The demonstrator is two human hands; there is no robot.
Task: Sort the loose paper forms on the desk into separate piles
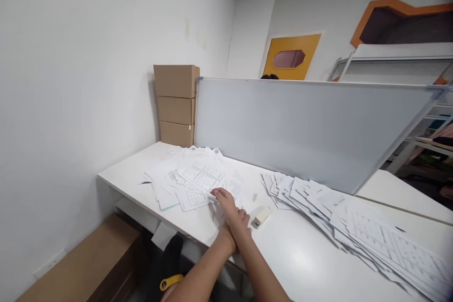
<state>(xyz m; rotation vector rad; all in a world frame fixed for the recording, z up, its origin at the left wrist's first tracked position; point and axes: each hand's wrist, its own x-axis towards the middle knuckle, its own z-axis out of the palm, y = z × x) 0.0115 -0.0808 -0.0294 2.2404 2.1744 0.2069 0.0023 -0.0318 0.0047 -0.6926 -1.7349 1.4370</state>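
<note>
My forearms cross above the front part of the white table. My right hand (223, 199) lies on top, reaching over to the left, its fingers loosely stretched out with nothing held. It is close to the near edge of a loose spread of printed sheets (203, 174). Beneath the right forearm, my left hand (243, 217) is partly hidden; its visible fingers curl around the right wrist. Just right of the left hand, a cream-coloured stapler (262, 216) rests on the tabletop, not touched.
Overlapping stacks of printed sheets (329, 207) run along the table's right side. A grey-white partition (300, 127) stands behind the table (283, 250). Stacked cardboard boxes (176, 109) are at the back left corner. Another cardboard box (95, 250) sits low at the left.
</note>
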